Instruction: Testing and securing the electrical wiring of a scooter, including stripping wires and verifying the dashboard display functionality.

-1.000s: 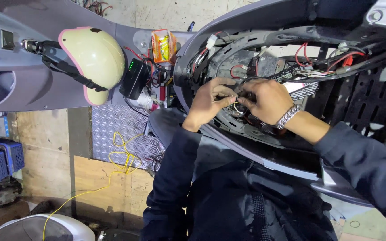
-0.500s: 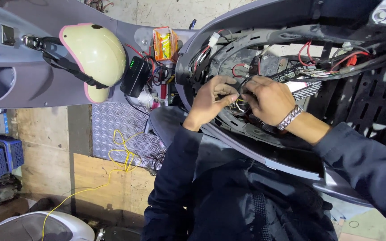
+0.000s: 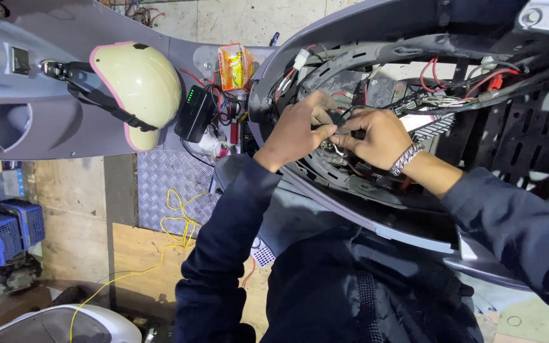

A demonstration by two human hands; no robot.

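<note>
Both hands are working deep inside the opened scooter body [image 3: 300, 184] — the left hand [image 3: 297, 130] is curling in from one side, the right hand [image 3: 376, 136] from the other, a metal bracelet [image 3: 406, 159] sitting at its wrist. The fingertips of both are pinching together around a small bundle of thin wires [image 3: 335, 146] right between them, fingers nearly closed, thumbs pressing in; exactly which strand each is gripping is too small to tell. They are meeting that close, it looks, to steady the loose ends. Red and black wiring [image 3: 436, 73] is trailing across the frame behind. Off to the side, a cream helmet [image 3: 138, 86] is hanging, beside a black charger box [image 3: 195, 113], and a yellow cord [image 3: 173, 222] is lying on the floor.
</note>
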